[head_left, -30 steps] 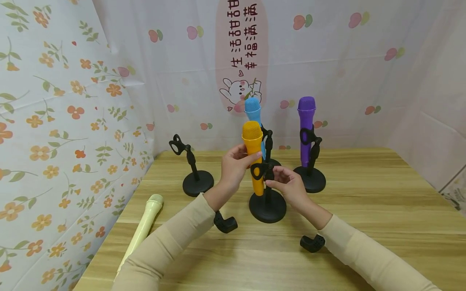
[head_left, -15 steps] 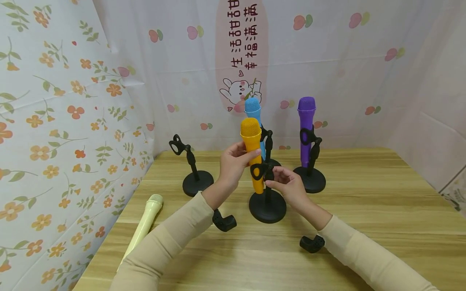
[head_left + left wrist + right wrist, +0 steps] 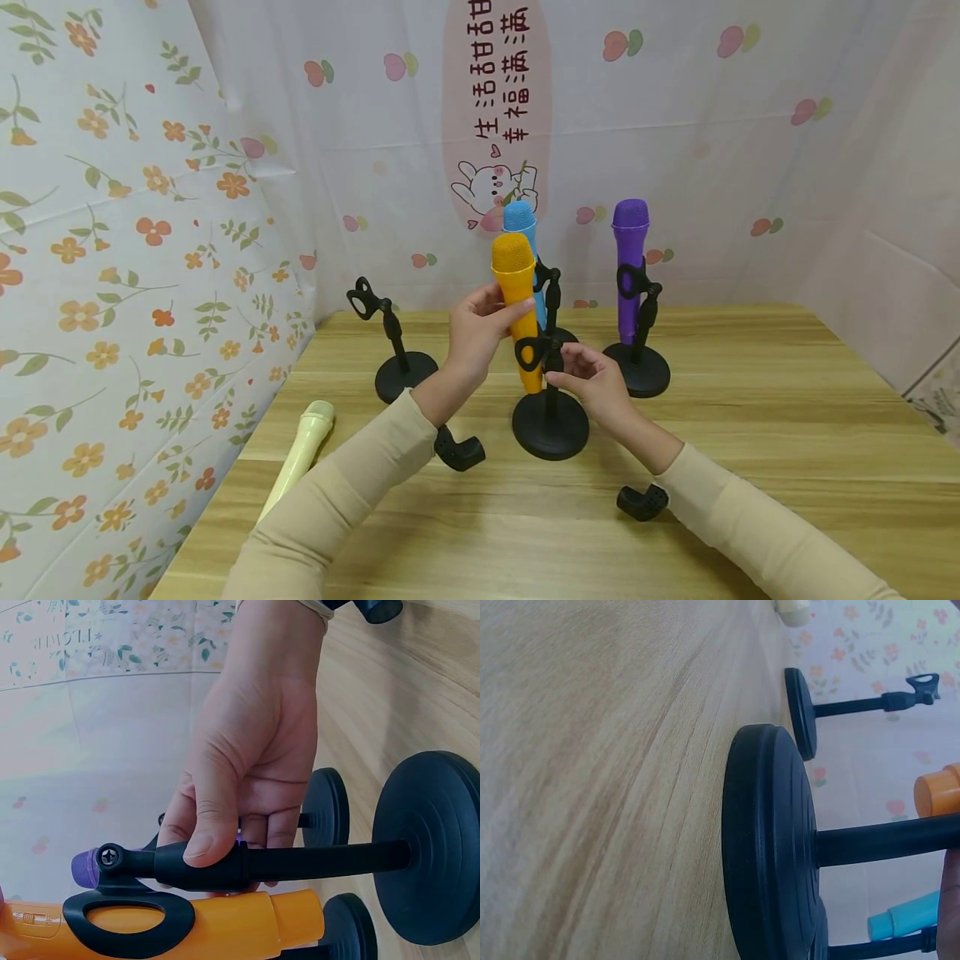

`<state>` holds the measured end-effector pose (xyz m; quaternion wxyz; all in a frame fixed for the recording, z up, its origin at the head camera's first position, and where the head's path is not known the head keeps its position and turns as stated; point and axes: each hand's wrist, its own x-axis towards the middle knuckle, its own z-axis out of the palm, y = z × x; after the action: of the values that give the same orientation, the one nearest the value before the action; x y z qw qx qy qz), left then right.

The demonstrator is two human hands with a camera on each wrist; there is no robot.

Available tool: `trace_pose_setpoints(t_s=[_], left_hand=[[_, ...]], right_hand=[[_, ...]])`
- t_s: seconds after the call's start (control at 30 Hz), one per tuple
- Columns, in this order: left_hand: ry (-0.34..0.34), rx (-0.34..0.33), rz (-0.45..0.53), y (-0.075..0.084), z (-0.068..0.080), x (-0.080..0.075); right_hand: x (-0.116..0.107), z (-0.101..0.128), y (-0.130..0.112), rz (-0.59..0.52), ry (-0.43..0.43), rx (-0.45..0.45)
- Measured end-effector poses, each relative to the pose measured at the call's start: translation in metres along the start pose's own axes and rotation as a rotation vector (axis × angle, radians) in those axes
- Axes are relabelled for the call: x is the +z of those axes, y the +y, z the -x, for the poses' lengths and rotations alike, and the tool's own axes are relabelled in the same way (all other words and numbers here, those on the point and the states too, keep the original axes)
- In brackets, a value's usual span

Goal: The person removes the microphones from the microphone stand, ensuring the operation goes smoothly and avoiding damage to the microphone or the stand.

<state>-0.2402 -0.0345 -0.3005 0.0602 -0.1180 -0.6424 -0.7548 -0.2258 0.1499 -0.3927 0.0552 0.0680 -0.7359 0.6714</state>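
My left hand (image 3: 476, 329) grips an orange microphone (image 3: 513, 287) by its upper handle, fingers behind and thumb in front. The microphone leans slightly left, its lower handle within the ring-shaped clip (image 3: 127, 922) of a black desk stand (image 3: 551, 427). My right hand (image 3: 596, 379) pinches that stand's upright just below the clip, thumb in front; the left wrist view shows its thumb (image 3: 208, 844) on the thick black collar. The round base rests on the table. Directly behind stands a blue microphone (image 3: 519, 217) in another stand, partly hidden by the orange one.
A purple microphone (image 3: 632, 242) is held in a stand at back right. At left is a stand (image 3: 405, 375) with a bare clip. A pale yellow microphone (image 3: 303, 442) lies near my left sleeve. Two black elbow-shaped pieces (image 3: 642, 502) lie in front on the wooden table (image 3: 525, 533).
My left hand and the orange microphone have risen a little and shifted slightly left, the microphone sliding up in the clip. My right hand and the stand have stayed put.
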Motion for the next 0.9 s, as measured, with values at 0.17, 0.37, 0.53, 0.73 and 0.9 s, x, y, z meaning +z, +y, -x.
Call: trace_pose_setpoints(t_s=[0.17,0.37,0.53,0.73,0.9], left_hand=[[0.000,0.006,-0.012,0.001,-0.002,-0.001],[0.008,0.003,-0.001,0.003,-0.003,-0.002],[0.013,-0.003,0.006,0.007,-0.004,-0.001],[0.011,0.000,0.003,0.010,-0.006,-0.001],[0.017,0.011,-0.004,0.014,-0.008,-0.002]], right_hand=[[0.000,0.000,0.000,-0.011,0.000,0.003],[0.001,0.001,0.001,-0.011,0.001,0.005],[0.000,0.001,0.001,-0.015,-0.002,-0.006],[0.000,0.000,0.001,-0.023,-0.002,-0.016],[0.000,-0.001,0.001,-0.010,0.003,-0.021]])
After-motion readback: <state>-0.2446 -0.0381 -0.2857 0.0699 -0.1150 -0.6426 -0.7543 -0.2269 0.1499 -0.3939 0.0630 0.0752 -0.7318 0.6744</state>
